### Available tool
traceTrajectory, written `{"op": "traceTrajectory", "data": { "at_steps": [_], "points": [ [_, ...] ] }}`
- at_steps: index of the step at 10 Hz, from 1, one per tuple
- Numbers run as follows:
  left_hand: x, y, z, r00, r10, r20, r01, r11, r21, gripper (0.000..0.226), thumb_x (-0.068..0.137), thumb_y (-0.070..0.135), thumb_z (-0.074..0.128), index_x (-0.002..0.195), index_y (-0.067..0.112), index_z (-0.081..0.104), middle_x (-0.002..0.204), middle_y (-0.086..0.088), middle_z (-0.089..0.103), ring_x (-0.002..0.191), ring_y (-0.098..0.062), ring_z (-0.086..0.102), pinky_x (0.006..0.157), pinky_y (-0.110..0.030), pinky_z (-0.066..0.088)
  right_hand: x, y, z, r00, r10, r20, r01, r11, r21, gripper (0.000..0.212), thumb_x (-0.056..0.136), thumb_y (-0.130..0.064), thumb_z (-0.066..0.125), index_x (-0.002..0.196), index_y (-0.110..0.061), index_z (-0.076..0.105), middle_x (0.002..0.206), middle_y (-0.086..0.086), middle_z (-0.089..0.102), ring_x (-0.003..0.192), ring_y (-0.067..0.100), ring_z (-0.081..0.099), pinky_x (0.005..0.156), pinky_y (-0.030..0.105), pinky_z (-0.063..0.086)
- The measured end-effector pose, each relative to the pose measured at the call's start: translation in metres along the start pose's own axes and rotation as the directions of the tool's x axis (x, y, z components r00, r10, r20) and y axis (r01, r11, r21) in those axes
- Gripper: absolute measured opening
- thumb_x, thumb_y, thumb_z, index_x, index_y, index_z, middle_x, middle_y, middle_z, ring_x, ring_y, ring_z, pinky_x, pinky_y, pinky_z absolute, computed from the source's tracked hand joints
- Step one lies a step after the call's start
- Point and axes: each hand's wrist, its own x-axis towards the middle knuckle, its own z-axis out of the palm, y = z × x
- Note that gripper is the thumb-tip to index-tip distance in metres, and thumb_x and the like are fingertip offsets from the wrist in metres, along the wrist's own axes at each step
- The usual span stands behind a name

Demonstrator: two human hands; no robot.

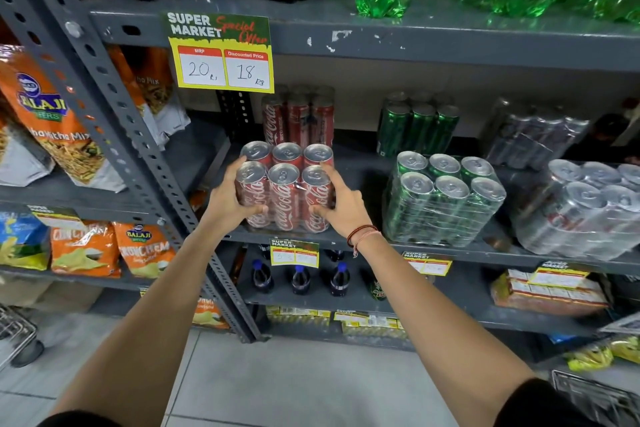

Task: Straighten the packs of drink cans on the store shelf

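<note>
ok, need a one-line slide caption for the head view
Both hands, left hand and right hand, grip a red can pack at the shelf front, beside a green can pack.

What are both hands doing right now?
Left hand: gripping the red can pack, left side.
Right hand: gripping the same pack, right side.

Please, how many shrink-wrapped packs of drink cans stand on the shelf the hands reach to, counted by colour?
Red shrink-wrapped cola can packs: 2
Green shrink-wrapped can packs: 2
Silver shrink-wrapped can packs: 2
Total: 6
</note>
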Motion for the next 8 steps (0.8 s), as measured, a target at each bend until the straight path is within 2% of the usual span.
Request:
{"op": "traceTrajectory", "data": {
  "at_steps": [1,2,3,4,5,6,7,8],
  "points": [
    [-0.003,0.001,0.000,1.000,-0.008,-0.005,0.007,1.000,-0.001,0.099,0.067,0.012,0.082,0.145,0.024,0.022,0.132,-0.007,0.053,0.122,-0.022,0.049,0.100,-0.030,0.037,0.000,0.003,-0.001,1.000,-0.002,-0.001,0.002,1.000,0.010,0.083,0.081,-0.023,0.072,0.143,-0.045,0.022,0.102,0.017,0.069,0.093,0.041,0.060,0.090,0.049,0.049],
    [-0.004,0.003,-0.001,1.000,-0.025,-0.005,0.025,1.000,-0.004,0.097,0.068,0.011,0.081,0.144,0.026,0.022,0.131,-0.006,0.053,0.118,-0.018,0.049,0.099,-0.031,0.039,-0.003,0.002,-0.001,1.000,-0.009,-0.003,0.009,1.000,0.005,0.082,0.082,-0.023,0.071,0.144,-0.044,0.022,0.102,0.019,0.067,0.084,0.031,0.054,0.091,0.048,0.049],
    [-0.004,0.004,-0.001,0.999,-0.037,0.002,0.037,0.999,-0.005,0.096,0.068,0.012,0.081,0.144,0.028,0.023,0.129,-0.007,0.055,0.111,-0.014,0.048,0.097,-0.030,0.039,-0.002,0.004,-0.001,1.000,-0.014,-0.004,0.014,1.000,0.016,0.083,0.082,-0.024,0.072,0.144,-0.045,0.021,0.104,0.019,0.067,0.087,0.034,0.056,0.091,0.048,0.049],
    [-0.005,0.004,-0.001,0.999,-0.042,0.006,0.042,0.999,-0.007,0.096,0.068,0.014,0.081,0.143,0.028,0.023,0.128,-0.007,0.055,0.113,-0.015,0.049,0.099,-0.032,0.039,-0.004,0.003,-0.001,1.000,-0.002,0.003,0.001,1.000,0.015,0.084,0.081,-0.023,0.072,0.143,-0.046,0.020,0.107,0.018,0.067,0.095,0.040,0.059,0.093,0.049,0.049],
    [-0.006,0.002,-0.001,0.999,-0.041,0.015,0.041,0.999,-0.014,0.096,0.068,0.014,0.081,0.143,0.029,0.024,0.125,-0.004,0.056,0.114,-0.017,0.052,0.099,-0.030,0.039,-0.005,0.005,0.002,1.000,-0.014,0.000,0.014,1.000,0.022,0.084,0.081,-0.024,0.072,0.141,-0.049,0.020,0.107,0.017,0.067,0.098,0.039,0.059,0.094,0.049,0.049],
    [-0.008,0.005,-0.001,0.999,-0.050,0.016,0.050,0.998,-0.023,0.095,0.069,0.012,0.080,0.143,0.029,0.023,0.119,0.001,0.055,0.109,-0.013,0.051,0.095,-0.026,0.038,-0.007,0.002,-0.001,1.000,0.003,-0.004,-0.003,1.000,0.011,0.084,0.081,-0.024,0.072,0.143,-0.046,0.020,0.107,0.017,0.068,0.098,0.039,0.059,0.095,0.048,0.048],
    [-0.009,0.007,-0.001,0.999,-0.044,0.022,0.044,0.999,0.004,0.096,0.070,0.011,0.079,0.144,0.027,0.020,0.120,0.000,0.054,0.109,-0.013,0.050,0.095,-0.026,0.037,-0.010,0.001,-0.004,1.000,-0.025,-0.018,0.026,0.999,0.040,0.083,0.081,-0.022,0.073,0.146,-0.039,0.023,0.112,0.016,0.068,0.102,0.036,0.063,0.098,0.048,0.048],
    [-0.008,0.013,-0.004,0.998,-0.048,0.030,0.046,0.997,0.067,0.100,0.070,0.014,0.080,0.146,0.025,0.016,0.132,-0.008,0.051,0.122,-0.024,0.047,0.098,-0.031,0.035,-0.013,-0.011,-0.011,0.999,-0.046,-0.013,0.046,0.999,-0.003,0.086,0.079,-0.026,0.075,0.147,-0.034,0.024,0.112,0.017,0.068,0.100,0.037,0.064,0.094,0.045,0.050]
  ]
}}
